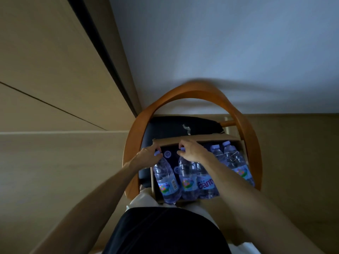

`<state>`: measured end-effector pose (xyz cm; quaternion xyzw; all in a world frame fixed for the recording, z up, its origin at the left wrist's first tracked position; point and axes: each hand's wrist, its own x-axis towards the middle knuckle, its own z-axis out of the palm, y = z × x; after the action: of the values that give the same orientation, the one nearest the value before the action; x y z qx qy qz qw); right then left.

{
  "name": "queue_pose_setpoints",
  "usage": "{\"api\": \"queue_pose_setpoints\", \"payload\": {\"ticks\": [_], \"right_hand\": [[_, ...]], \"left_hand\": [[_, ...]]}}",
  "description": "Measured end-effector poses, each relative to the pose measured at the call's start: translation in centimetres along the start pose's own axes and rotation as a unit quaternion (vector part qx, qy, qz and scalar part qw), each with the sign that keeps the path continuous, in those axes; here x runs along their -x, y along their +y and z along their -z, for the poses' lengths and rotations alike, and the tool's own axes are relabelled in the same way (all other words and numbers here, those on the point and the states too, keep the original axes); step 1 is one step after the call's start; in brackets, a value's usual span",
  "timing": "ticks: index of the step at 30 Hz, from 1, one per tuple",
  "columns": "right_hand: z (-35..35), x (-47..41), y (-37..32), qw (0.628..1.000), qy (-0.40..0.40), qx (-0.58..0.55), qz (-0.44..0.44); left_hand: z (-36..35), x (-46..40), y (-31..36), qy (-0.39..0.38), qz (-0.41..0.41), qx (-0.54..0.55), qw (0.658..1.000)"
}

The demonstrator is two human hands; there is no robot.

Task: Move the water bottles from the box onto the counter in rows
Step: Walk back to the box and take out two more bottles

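Clear plastic water bottles (189, 180) fill the cardboard box (200, 139); our left hand (146, 157) and right hand (192, 152) each pinch a cap.

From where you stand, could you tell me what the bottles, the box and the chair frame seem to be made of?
The bottles look like clear, thin plastic: see-through ribbed walls with glints, pale caps, printed labels. The box looks like plain brown cardboard, matt, with a thin folded flap. The chair frame seems to be bent wood with a smooth orange-brown finish, though the dim light leaves that open.
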<state>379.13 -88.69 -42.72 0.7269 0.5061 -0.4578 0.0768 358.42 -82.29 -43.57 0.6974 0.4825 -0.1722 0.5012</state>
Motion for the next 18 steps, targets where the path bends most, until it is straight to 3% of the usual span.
{"api": "queue_pose_setpoints", "payload": {"ticks": [7, 15, 18], "right_hand": [[0.5, 1.1, 0.1, 0.993, -0.048, 0.105, -0.011], [-0.4, 3.7, 0.2, 0.993, 0.018, 0.114, -0.019], [-0.9, 4.7, -0.2, 0.993, 0.051, 0.103, -0.005]], "left_hand": [[-0.8, -0.2, 0.7, -0.03, 0.021, -0.038, 0.999], [-1.1, 1.4, 1.1, 0.017, 0.002, -0.119, 0.993], [-1.5, 2.5, 1.3, 0.042, -0.001, -0.096, 0.994]]}}
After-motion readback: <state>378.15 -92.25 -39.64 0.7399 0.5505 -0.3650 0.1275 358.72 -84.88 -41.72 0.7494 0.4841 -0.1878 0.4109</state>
